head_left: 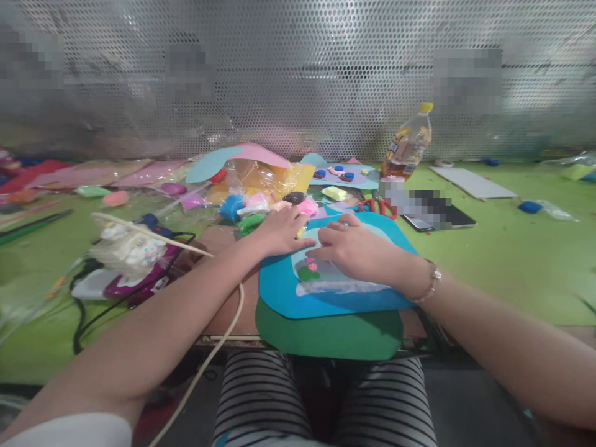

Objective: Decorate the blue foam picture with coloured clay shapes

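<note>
A blue foam sheet [284,292] lies at the table's near edge on top of a green sheet [326,335]. On it is a pale blue panel [326,273] with a white strip along the bottom and small green and pink clay pieces [310,270]. My left hand [282,230] lies across the top left of the panel, fingers stretched towards the right. My right hand [356,245] rests on the panel with its fingers curled and pressed down; whether they hold anything is hidden. A bracelet sits on my right wrist.
Lumps of coloured clay [246,208], plastic bags and coloured paper sheets [242,158] crowd the table behind the hands. Red scissors [379,207], a phone [440,217] and a bottle [410,146] stand to the right. A glue gun with cable [135,273] lies left. A perforated metal wall [298,74] closes the back.
</note>
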`<state>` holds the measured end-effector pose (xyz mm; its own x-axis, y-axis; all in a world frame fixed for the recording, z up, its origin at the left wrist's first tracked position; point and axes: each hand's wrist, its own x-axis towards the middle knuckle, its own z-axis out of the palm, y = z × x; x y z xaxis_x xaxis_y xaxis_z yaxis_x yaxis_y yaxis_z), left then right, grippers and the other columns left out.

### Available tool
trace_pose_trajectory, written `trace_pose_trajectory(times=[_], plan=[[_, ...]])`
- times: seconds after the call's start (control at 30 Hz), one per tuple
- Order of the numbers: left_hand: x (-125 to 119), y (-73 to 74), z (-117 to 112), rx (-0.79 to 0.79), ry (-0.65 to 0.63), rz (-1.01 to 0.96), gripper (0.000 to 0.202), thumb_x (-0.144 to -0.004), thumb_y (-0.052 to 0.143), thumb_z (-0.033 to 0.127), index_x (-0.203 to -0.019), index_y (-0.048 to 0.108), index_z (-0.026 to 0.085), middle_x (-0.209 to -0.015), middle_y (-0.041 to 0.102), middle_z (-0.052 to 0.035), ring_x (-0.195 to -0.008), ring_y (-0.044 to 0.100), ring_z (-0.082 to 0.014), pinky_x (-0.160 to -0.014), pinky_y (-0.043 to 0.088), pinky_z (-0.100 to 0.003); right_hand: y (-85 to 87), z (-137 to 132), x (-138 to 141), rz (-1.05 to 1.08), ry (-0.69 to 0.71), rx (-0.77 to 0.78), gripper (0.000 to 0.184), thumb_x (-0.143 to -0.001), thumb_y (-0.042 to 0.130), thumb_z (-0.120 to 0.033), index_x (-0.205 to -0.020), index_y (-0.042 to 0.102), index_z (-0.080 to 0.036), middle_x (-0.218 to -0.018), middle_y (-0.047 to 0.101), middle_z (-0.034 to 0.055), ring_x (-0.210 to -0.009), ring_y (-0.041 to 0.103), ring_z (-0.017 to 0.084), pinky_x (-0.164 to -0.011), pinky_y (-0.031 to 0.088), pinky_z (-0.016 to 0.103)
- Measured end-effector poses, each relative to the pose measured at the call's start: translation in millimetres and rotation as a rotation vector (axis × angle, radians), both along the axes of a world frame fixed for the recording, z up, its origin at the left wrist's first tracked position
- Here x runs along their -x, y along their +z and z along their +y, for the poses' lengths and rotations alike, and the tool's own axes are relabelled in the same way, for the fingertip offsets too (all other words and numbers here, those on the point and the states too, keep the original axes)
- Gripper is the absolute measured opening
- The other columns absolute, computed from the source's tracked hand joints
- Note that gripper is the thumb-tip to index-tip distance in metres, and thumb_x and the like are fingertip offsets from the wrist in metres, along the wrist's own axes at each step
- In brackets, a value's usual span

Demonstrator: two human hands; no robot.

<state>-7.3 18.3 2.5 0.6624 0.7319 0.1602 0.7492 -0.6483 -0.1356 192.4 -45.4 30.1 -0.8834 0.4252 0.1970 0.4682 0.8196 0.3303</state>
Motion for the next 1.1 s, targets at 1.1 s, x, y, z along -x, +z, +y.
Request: trace_pose_trajectory(times=[1.1], plan=[[0.1,-2.5,0.9,-0.041,-0.007,0.001,0.052,-0.084,0.042,0.06,-0.11,0.053,0.016,-0.114,0.051,-0.0131,-0.106,0.045,-0.0304,-0.087,0.036,-0.042,2.1,-0.7,-0.7,-0.014,0.012,-0.021,0.029,-0.092,0.039,-0.015,-0.1,0.065,-0.025,-0.08,0.052,0.0028,-0.076,0.043,0.017,-0.075,0.02,0.035]])
